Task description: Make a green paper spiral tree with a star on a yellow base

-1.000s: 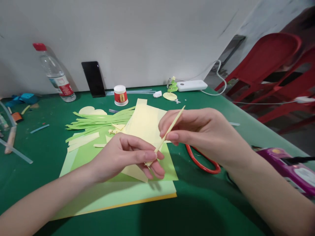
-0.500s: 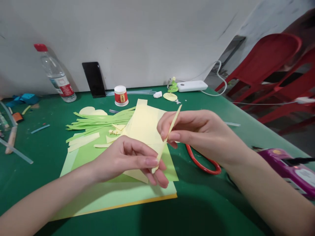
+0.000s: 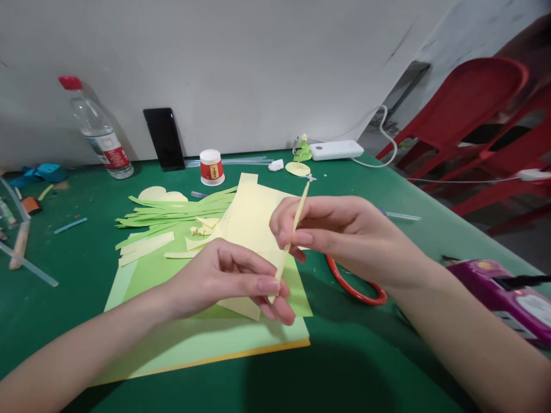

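Note:
A thin roll of pale yellow paper (image 3: 300, 211) slants between my two hands, above the paper pile. My left hand (image 3: 241, 281) pinches its lower end between thumb and fingers. Higher up, my right hand (image 3: 321, 226) grips the same roll, its tip sticking out above the fingers. Beneath lie pale yellow sheets (image 3: 253, 206) and green sheets (image 3: 193, 338). Green paper strips (image 3: 181, 212) and small yellow paper stars (image 3: 198, 231) rest left of the sheets. Red-handled scissors (image 3: 353, 287) lie partly hidden under my right hand.
Along the wall stand a bottle (image 3: 101, 135), a black phone (image 3: 164, 139), a paper cup (image 3: 212, 168) and a small green paper tree (image 3: 303, 150) beside a white power bank (image 3: 336, 150). A purple device (image 3: 503, 301) sits at the right. Glue sticks (image 3: 30, 265) lie at the left.
The yellow paper looks narrower and more tightly rolled than before. Its upper tip has shifted slightly left and my right fingers have moved a little with it.

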`<state>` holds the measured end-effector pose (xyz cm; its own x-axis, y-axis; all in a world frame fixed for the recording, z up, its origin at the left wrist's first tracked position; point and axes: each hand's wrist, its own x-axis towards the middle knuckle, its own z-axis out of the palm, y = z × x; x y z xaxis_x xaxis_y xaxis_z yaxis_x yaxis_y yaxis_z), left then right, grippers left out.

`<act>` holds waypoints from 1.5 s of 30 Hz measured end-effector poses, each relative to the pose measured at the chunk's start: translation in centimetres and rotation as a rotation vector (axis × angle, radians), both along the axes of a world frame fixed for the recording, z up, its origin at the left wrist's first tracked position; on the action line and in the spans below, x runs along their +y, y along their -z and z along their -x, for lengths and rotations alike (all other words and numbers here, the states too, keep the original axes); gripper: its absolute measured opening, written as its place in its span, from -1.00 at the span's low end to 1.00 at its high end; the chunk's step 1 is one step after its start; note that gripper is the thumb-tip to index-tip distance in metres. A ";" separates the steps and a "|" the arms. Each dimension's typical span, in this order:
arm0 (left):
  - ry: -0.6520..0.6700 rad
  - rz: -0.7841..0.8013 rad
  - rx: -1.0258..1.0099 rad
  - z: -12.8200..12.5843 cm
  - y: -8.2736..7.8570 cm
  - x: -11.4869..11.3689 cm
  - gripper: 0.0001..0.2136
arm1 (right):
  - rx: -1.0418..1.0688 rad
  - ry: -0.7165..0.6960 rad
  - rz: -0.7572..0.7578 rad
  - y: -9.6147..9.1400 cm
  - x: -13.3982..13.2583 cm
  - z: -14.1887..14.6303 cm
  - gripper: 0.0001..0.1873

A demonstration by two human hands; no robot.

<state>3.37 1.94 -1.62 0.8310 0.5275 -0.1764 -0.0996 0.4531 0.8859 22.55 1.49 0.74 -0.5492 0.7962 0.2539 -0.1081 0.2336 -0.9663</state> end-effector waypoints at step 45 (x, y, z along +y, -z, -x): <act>-0.038 -0.150 0.125 -0.6 0.5 -0.2 -0.95 | -0.062 -0.204 0.255 0.8 0.4 0.7 -0.87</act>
